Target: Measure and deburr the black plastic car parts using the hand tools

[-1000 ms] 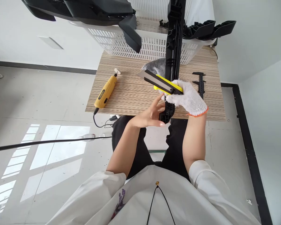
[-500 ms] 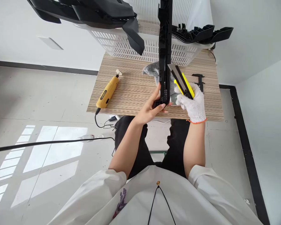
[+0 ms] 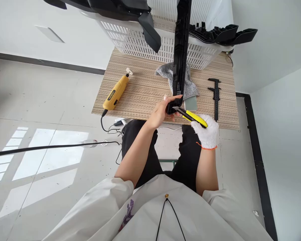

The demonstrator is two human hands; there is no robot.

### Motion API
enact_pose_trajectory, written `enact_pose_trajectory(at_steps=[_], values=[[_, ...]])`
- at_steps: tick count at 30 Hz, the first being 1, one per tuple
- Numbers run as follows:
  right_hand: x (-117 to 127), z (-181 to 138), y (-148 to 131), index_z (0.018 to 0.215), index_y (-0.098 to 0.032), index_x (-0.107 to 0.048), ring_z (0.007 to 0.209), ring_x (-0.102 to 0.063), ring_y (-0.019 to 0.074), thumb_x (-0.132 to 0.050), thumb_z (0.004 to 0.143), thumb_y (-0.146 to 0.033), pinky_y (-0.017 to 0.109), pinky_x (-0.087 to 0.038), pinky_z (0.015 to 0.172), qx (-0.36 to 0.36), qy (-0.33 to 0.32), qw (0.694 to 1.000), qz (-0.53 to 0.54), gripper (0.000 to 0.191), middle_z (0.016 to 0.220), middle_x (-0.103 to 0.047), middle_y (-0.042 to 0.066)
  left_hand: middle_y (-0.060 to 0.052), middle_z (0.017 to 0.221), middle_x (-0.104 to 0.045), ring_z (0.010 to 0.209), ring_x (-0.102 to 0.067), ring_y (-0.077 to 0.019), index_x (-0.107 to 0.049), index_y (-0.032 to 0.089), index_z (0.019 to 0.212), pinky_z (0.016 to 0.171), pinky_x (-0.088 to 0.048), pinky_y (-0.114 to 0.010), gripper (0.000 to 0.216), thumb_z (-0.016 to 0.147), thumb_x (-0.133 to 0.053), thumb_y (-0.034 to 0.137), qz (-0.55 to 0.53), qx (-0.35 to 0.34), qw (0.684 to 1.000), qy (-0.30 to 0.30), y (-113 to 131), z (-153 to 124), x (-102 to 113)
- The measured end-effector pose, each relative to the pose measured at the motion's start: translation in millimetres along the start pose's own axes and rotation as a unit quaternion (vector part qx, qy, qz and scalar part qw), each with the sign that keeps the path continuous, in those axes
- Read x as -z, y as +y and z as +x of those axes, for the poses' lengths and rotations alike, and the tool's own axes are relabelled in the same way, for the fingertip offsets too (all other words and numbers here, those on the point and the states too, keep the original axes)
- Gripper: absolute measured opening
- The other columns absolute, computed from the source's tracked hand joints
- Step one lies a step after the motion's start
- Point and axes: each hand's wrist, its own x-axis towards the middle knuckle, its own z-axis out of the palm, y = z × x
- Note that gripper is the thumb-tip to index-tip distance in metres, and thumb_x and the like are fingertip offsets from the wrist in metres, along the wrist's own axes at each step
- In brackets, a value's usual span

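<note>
My bare left hand (image 3: pixel 163 112) grips the near end of a long black plastic part (image 3: pixel 180 57) that stands up and away from me over the table. My right hand (image 3: pixel 207 130), in a white knit glove, is closed round a yellow and black utility knife (image 3: pixel 190 115). The knife's blade tip touches the lower end of the black part, right by my left fingers.
On the striped wooden table (image 3: pixel 145 93) lie a yellow rotary tool (image 3: pixel 114 93) with its cord, a grey cloth (image 3: pixel 190 85), a small grey-green block (image 3: pixel 191 103) and a black caliper (image 3: pixel 216 95). A white slatted basket (image 3: pixel 153 43) with black plastic parts (image 3: pixel 223 33) stands at the back.
My right hand swung the knife from above the black part down and toward me; its blade now meets the part's lower end. The left hand kept its grip.
</note>
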Motion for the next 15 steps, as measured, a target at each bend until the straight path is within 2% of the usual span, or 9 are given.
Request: enact_pose_trajectory(at_steps=[3,5,9,13,15], values=[[-2.6,3.3,-3.8,0.103,-0.022,-0.080,0.072,-0.072,0.0196,-0.078,0.079,-0.044,0.035,-0.061,0.073,0.007,0.002,0.999,-0.039,0.032,0.084,-0.078,0.002,-0.010,0.093,-0.072,0.067,-0.067,-0.0171,-0.071,0.023,0.131,0.050,-0.050,-0.028,0.087,0.097,-0.018,0.083,0.001,-0.007,1.000,0.003,-3.0,1.7,1.7],[-3.2,3.6,-3.5,0.108,-0.022,-0.079,0.070,-0.071,0.0190,-0.075,0.082,-0.046,0.035,-0.061,0.074,-0.004,0.018,0.999,-0.040,0.036,0.084,-0.077,0.002,-0.009,0.087,-0.069,0.062,-0.062,-0.0157,-0.072,0.024,0.127,0.049,-0.048,-0.028,0.090,0.095,-0.014,0.085,0.009,-0.012,1.000,0.012,-5.2,2.5,2.6],[-2.8,2.2,-2.0,0.107,-0.021,-0.080,0.071,-0.071,0.0192,-0.078,0.081,-0.046,0.035,-0.061,0.073,0.002,-0.033,0.999,-0.027,0.037,0.084,-0.078,0.003,-0.006,0.081,-0.064,0.055,-0.054,-0.0131,-0.072,0.025,0.122,0.046,-0.042,-0.027,0.085,0.094,-0.019,0.086,0.025,-0.026,0.999,0.029,-6.5,2.3,2.5],[-3.5,1.7,-6.6,0.109,-0.022,-0.080,0.073,-0.072,0.0189,-0.078,0.081,-0.044,0.035,-0.061,0.073,-0.013,0.002,1.000,-0.009,0.035,0.087,-0.078,0.003,-0.004,0.076,-0.060,0.050,-0.049,-0.0117,-0.071,0.026,0.123,0.046,-0.041,-0.028,0.080,0.094,-0.024,0.085,0.033,-0.020,0.999,0.029,-3.1,0.3,1.1],[-3.7,2.0,-10.2,0.106,-0.022,-0.080,0.073,-0.072,0.0191,-0.082,0.078,-0.043,0.035,-0.062,0.073,-0.009,-0.020,1.000,-0.010,0.035,0.087,-0.078,0.002,-0.004,0.079,-0.062,0.051,-0.049,-0.0116,-0.071,0.026,0.122,0.047,-0.041,-0.028,0.080,0.094,-0.024,0.085,0.035,-0.018,0.999,0.031,-1.8,-0.3,0.6]])
